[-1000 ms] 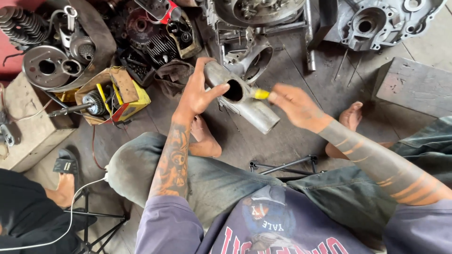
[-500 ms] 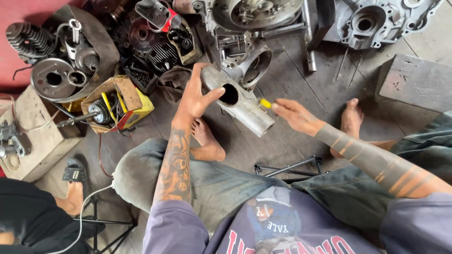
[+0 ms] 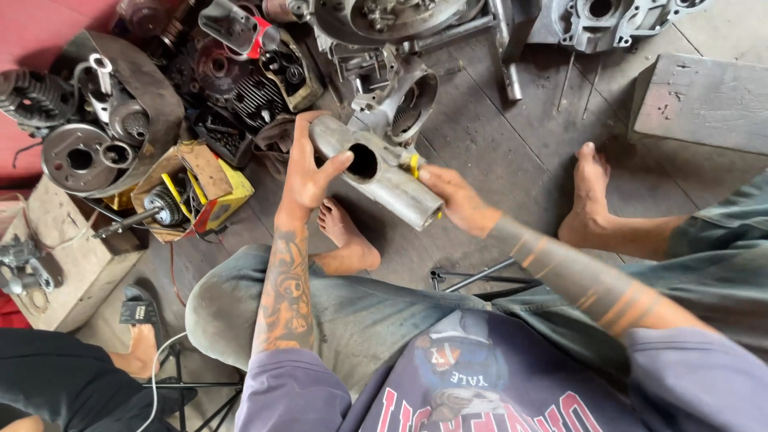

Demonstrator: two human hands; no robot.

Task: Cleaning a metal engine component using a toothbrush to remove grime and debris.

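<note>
Left hand (image 3: pixel 308 172) wraps the grey metal tube (image 3: pixel 376 170); right hand (image 3: pixel 456 200) pinches a yellow-handled tool (image 3: pixel 414 166) beside it; steady the tube firmly.

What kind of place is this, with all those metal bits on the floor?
Probably an engine repair workshop. Finned engine cylinders, an engine casing and a flywheel lie about the floor, and both hands hold a metal tube.

Yellow tool (image 3: pixel 414 164) mostly hidden (behind tube (image 3: pixel 384 172))
</note>
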